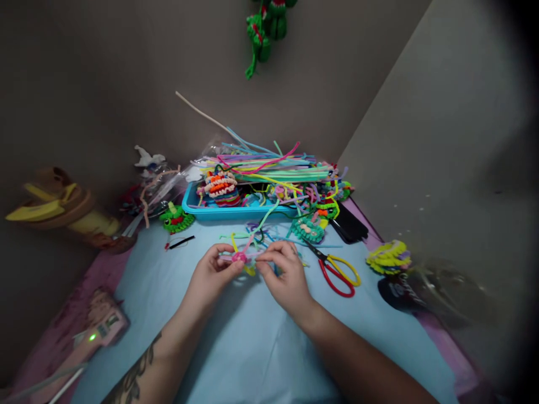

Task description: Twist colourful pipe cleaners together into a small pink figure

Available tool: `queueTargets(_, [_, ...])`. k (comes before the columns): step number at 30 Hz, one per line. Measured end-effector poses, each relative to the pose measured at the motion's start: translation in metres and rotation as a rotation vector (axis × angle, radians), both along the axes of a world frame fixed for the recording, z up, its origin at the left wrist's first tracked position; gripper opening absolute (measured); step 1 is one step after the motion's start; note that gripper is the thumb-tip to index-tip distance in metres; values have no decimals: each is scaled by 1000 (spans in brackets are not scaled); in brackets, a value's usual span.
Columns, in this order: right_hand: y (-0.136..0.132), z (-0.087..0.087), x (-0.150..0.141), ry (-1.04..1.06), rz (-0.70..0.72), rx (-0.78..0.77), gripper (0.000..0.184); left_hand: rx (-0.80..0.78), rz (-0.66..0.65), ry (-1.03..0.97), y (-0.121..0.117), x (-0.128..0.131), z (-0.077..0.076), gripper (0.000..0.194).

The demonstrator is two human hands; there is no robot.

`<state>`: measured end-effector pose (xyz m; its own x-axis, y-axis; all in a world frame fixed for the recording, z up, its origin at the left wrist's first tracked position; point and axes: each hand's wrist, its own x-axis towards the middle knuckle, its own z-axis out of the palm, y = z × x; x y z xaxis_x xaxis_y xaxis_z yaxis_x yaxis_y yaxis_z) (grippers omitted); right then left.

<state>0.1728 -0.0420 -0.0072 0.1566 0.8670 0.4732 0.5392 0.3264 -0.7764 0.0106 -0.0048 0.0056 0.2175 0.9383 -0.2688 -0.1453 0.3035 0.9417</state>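
Both my hands meet over the light blue mat at the middle of the table. My left hand pinches a small pink pipe-cleaner piece with a coiled pink centre and yellow bits. My right hand has its fingers closed on the same piece from the right side. Loose coloured pipe cleaners lie just beyond my fingers.
Red-and-yellow scissors lie right of my right hand. A blue tray of pipe cleaners and woven figures stands behind. A green figure, a yellow-green one, a black pin and a pink device with a green light surround the mat.
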Motion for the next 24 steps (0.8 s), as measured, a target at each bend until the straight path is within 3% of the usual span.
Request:
queueTargets(3, [0, -2, -3, -128, -15, -24, 10, -72, 2, -79, -2, 1, 6, 45])
queueTargets(8, [0, -5, -8, -114, -12, -49, 10, -117, 0, -106, -4, 5, 14, 40])
queueTargets(15, [-8, 2, -10, -222, 72, 34, 14, -2, 80, 35, -5, 7, 7, 31])
queueTargets(20, [-7, 9, -10, -5, 182, -106, 17, 155, 90, 259, -7, 8, 4, 24])
queueTargets(24, [-4, 10, -7, 122, 203, -188, 17, 91, 35, 191, -2, 5, 2, 31])
